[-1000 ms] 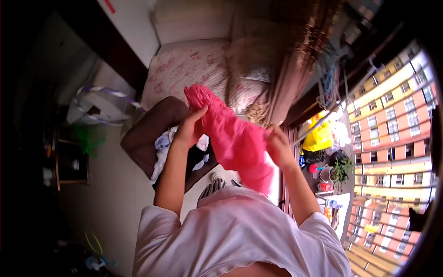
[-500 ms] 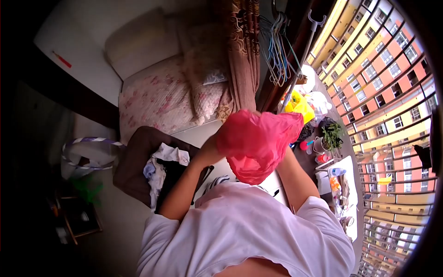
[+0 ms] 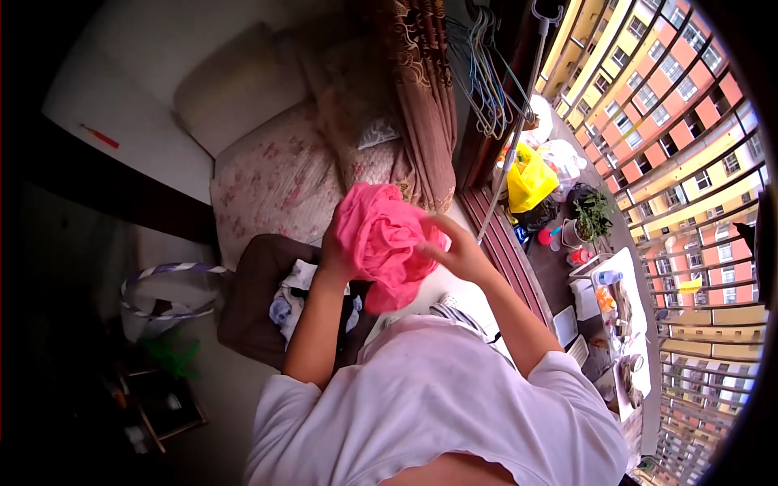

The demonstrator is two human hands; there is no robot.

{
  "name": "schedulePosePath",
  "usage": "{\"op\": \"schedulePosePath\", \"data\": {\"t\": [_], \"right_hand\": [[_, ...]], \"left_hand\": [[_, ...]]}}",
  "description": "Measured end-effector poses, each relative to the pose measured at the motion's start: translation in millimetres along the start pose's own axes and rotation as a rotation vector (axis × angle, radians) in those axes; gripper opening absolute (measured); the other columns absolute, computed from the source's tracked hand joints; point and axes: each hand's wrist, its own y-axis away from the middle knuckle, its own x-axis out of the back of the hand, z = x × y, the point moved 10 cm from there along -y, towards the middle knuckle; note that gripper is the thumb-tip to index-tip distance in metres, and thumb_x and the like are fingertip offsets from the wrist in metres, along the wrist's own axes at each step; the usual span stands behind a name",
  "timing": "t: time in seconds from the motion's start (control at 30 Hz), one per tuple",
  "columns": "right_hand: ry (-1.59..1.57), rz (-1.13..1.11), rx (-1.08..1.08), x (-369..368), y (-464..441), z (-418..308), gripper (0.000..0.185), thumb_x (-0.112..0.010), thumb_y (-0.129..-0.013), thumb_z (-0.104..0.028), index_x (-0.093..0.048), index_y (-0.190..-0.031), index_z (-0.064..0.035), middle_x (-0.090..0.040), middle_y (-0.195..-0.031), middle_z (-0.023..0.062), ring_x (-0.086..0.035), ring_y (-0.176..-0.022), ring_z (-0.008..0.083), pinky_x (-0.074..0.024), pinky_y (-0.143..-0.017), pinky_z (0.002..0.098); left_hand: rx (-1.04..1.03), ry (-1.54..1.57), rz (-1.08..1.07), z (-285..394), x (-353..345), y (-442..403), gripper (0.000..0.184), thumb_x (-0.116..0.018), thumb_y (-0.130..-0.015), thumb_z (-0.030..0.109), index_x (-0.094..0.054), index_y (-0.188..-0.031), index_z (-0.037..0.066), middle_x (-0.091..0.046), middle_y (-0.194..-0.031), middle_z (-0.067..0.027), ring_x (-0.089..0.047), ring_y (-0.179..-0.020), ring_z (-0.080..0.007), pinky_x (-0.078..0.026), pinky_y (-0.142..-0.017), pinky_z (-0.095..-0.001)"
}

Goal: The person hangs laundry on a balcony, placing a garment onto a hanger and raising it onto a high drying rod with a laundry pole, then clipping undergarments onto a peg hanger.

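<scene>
Head view: the left hand [image 3: 334,253] had its grip clamped on one pink cloth [image 3: 382,239], its fingers partly hidden; the right hand [image 3: 460,255] touched the cloth's right side, though whether its fingers had closed on it I could not tell. Half a second earlier the cloth had covered the right hand; now it was bunched farther left, that hand uncovered. Both arms reached forward, the right fingers pointing leftward. Farther out were one dark mesh container [image 3: 250,285] with garments [image 3: 285,309], one patterned curtain [image 3: 423,121], one yellow bag [image 3: 531,180] and one potted plant [image 3: 593,217]; overlapping hangers [image 3: 486,81] defied counting.
</scene>
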Motion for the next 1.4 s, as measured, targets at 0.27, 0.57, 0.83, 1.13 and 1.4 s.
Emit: {"op": "schedulePosePath", "data": {"t": [0.27, 0.57, 0.83, 1.13, 1.4], "right_hand": [[-1.300, 0.039, -0.166, 42.7, -13.7, 28.9, 0.015, -0.043, -0.084, -0.013, -0.052, -0.093, -0.0058, -0.058, -0.085, 0.0052, -0.057, -0.078, 0.0168, -0.0454, -0.073, 0.0270], [-1.132, 0.245, -0.613, 10.2, -15.8, 29.8, 0.031, -0.051, -0.081, -0.029, -0.053, -0.096, -0.0026, -0.059, -0.093, 0.0094, -0.058, -0.083, 0.0189, -0.0473, -0.074, 0.0303], [-0.744, 0.204, -0.346, 52.1, -44.0, 19.1, 0.016, -0.056, -0.076, -0.005, -0.046, -0.090, -0.0047, -0.054, -0.082, 0.0045, -0.054, -0.072, 0.0114, -0.0454, -0.064, 0.0236], [-0.044, -0.502, -0.002, -31.9, -11.5, -16.6, 0.037, -0.059, -0.077, -0.032, -0.052, -0.097, -0.0015, -0.054, -0.090, 0.0136, -0.052, -0.083, 0.0284, -0.0422, -0.074, 0.0311], [0.575, -0.690, 0.462, -34.0, -10.2, -65.5, 0.019, -0.055, -0.077, -0.023, -0.057, -0.069, -0.0051, -0.057, -0.068, 0.0088, -0.055, -0.066, 0.0256, -0.0424, -0.061, 0.0353]], "left_hand": [[0.665, 0.366, 0.046, -41.1, 71.4, 13.1, 0.037, -0.048, -0.083, 0.039, -0.056, -0.091, 0.004, -0.060, -0.079, -0.0052, -0.057, -0.063, -0.0138, -0.047, -0.053, -0.0256], [0.025, -0.214, 0.157, -11.7, 36.4, 0.8, 0.026, -0.061, -0.078, 0.019, -0.050, -0.096, 0.004, -0.054, -0.088, -0.0046, -0.053, -0.081, -0.0125, -0.044, -0.069, -0.0238], [0.035, -0.423, -0.536, -10.5, -90.2, 31.8, 0.038, -0.066, -0.070, 0.031, -0.055, -0.089, 0.000, -0.056, -0.082, -0.0119, -0.055, -0.075, -0.0236, -0.043, -0.069, -0.0323], [-0.124, -0.679, -0.672, 33.7, -90.1, 20.7, 0.017, -0.061, -0.072, 0.019, -0.059, -0.080, 0.003, -0.056, -0.073, -0.0112, -0.054, -0.065, -0.0243, -0.043, -0.062, -0.0292], [0.056, -1.153, -1.165, -38.8, -34.6, 39.3, 0.041, -0.066, -0.061, 0.043, -0.061, -0.077, 0.006, -0.058, -0.063, -0.0090, -0.057, -0.064, -0.0249, -0.042, -0.055, -0.0356]]}}
